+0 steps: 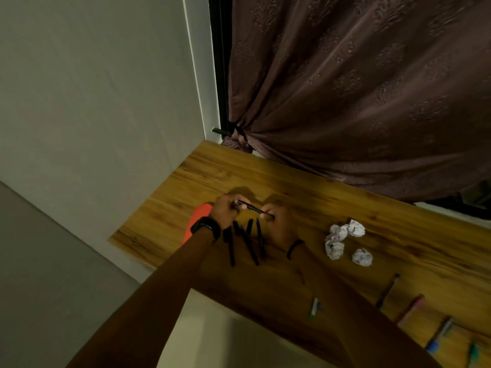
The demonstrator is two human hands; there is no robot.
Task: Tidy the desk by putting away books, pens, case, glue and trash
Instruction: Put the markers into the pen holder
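A curtain point(358, 88) hangs behind the desk point(345, 197). The left wrist half hides a red case point(198, 216), so I cannot see inside it. Paper balls point(345, 240) sit to the right. Dark pens point(248, 243) lie under the hands. The left hand point(225, 208) and right hand point(279, 224) each pinch an end of one pen point(252, 207).

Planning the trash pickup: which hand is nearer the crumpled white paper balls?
Right. The right hand, pinching one end of a dark pen, is beside the crumpled white paper balls, not touching them; the left hand grips the pen's other end, farther off.
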